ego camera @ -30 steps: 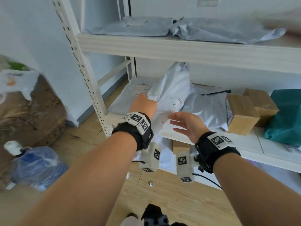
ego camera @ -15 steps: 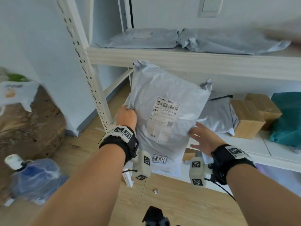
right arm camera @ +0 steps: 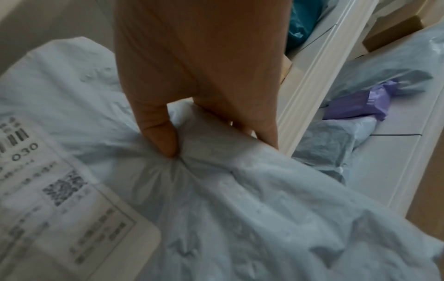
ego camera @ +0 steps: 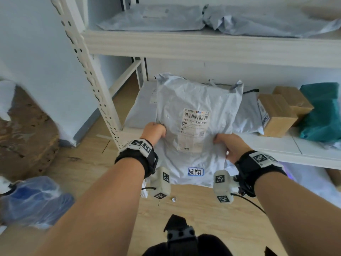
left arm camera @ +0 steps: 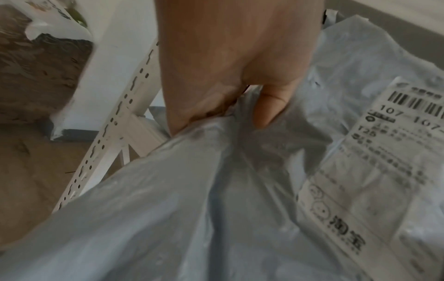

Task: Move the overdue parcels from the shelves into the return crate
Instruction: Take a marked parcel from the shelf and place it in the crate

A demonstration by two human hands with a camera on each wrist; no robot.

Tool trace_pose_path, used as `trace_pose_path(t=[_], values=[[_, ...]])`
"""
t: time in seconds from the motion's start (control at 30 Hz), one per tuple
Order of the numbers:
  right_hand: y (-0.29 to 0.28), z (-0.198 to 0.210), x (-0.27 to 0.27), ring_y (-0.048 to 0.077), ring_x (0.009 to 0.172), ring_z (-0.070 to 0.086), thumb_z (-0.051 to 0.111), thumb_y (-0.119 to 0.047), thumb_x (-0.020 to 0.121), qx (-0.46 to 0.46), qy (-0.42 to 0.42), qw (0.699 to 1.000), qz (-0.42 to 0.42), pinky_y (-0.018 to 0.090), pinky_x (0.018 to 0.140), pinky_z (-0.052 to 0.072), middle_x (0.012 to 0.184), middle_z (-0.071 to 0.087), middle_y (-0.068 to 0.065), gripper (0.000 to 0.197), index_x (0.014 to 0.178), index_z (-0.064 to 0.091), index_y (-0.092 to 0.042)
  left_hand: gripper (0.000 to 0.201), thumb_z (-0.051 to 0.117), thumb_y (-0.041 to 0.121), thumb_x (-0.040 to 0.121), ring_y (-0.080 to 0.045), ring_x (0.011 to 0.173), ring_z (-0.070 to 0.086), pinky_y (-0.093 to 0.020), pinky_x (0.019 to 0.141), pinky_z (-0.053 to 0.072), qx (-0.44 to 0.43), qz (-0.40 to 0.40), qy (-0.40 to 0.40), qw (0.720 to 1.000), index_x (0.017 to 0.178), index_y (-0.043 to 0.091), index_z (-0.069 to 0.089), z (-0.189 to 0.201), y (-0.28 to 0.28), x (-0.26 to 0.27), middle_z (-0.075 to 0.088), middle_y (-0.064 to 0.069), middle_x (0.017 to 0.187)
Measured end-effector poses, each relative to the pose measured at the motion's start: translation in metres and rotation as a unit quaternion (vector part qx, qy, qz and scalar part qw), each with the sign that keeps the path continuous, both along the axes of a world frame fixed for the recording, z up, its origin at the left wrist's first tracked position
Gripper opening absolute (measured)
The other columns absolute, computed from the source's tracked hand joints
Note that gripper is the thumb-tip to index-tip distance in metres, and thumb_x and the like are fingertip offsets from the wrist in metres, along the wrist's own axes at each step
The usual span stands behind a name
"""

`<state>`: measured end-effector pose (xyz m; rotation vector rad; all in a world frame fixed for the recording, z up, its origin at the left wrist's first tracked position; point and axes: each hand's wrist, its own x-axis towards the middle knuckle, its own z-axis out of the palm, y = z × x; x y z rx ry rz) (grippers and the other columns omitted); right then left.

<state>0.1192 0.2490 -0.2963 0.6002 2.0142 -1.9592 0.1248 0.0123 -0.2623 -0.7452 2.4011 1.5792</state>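
A grey plastic mailer parcel with a white shipping label and a small blue-outlined handwritten sticker hangs in front of the lower shelf. My left hand pinches its left edge, thumb on the front of the parcel. My right hand pinches its right edge; the thumb presses into the crumpled film of the parcel. The label faces me. No crate is in view.
Behind on the lower shelf lie more grey mailers, two cardboard boxes and a teal bag. Grey mailers lie on the upper shelf. A perforated white upright stands left. A water jug lies on the floor.
The parcel went from leaning on the shelf to being lifted out and held label-forward. It now hangs lower, and my right hand has closed on its right edge.
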Motion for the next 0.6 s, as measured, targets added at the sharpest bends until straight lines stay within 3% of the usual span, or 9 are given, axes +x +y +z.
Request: trace_pose_path(t=[0.1,0.27,0.33,0.43,0.5,0.6], values=[[0.002,-0.003,0.002,0.022,0.073,0.059,0.053,0.001,0.08,0.006,-0.007,0.999,-0.032,0.029,0.059,0.046,0.081,0.064,0.008,0.017,0.088,0.061,-0.012,0.035,0.059,-0.002,0.062,-0.028,0.084,0.058,-0.026,0.061,0.043,0.033,-0.031,0.011,0.999,0.096,0.0,0.06,-0.009,0.002,0.004,0.06,-0.009,0.088],[0.01,-0.013,0.005,0.025,0.072,0.059,0.054,0.005,0.074,0.012,-0.004,0.997,-0.078,0.029,0.059,0.046,0.078,0.063,0.01,0.018,0.081,0.062,-0.009,0.063,0.071,0.011,0.043,-0.025,0.095,0.066,-0.035,0.08,0.053,0.057,-0.071,0.017,0.996,0.105,0.006,0.067,-0.028,0.005,-0.005,0.072,-0.007,0.102],[0.016,-0.016,0.008,0.025,0.071,0.057,0.054,0.004,0.071,0.018,-0.006,0.995,-0.1,0.028,0.059,0.045,0.075,0.061,0.01,0.016,0.076,0.061,-0.01,0.066,0.074,0.014,0.035,-0.025,0.094,0.068,-0.04,0.089,0.055,0.062,-0.092,0.023,0.994,0.1,0.009,0.07,-0.035,0.01,-0.007,0.074,-0.006,0.098],[0.026,-0.023,0.017,0.025,0.072,0.056,0.056,-0.002,0.06,0.025,-0.024,0.99,-0.136,0.029,0.061,0.044,0.074,0.06,0.008,0.016,0.073,0.06,-0.012,0.05,0.074,0.011,0.037,-0.029,0.093,0.07,-0.045,0.092,0.055,0.068,-0.126,0.026,0.989,0.087,0.009,0.073,-0.042,0.022,-0.006,0.075,-0.008,0.093],[0.036,-0.029,0.025,0.026,0.072,0.055,0.056,-0.009,0.049,0.035,-0.033,0.987,-0.156,0.029,0.062,0.044,0.073,0.059,0.008,0.024,0.072,0.059,-0.013,0.053,0.076,0.011,0.041,-0.028,0.094,0.069,-0.045,0.092,0.055,0.067,-0.138,0.016,0.988,0.094,0.009,0.072,-0.049,0.032,-0.007,0.075,-0.007,0.096],[0.051,-0.039,0.041,0.026,0.071,0.056,0.055,-0.007,0.052,0.042,-0.041,0.979,-0.197,0.028,0.059,0.044,0.074,0.059,0.008,0.022,0.073,0.06,-0.012,0.052,0.08,0.011,0.047,-0.026,0.095,0.068,-0.043,0.093,0.054,0.066,-0.164,0.005,0.984,0.098,0.009,0.071,-0.062,0.052,-0.008,0.074,-0.006,0.098]])
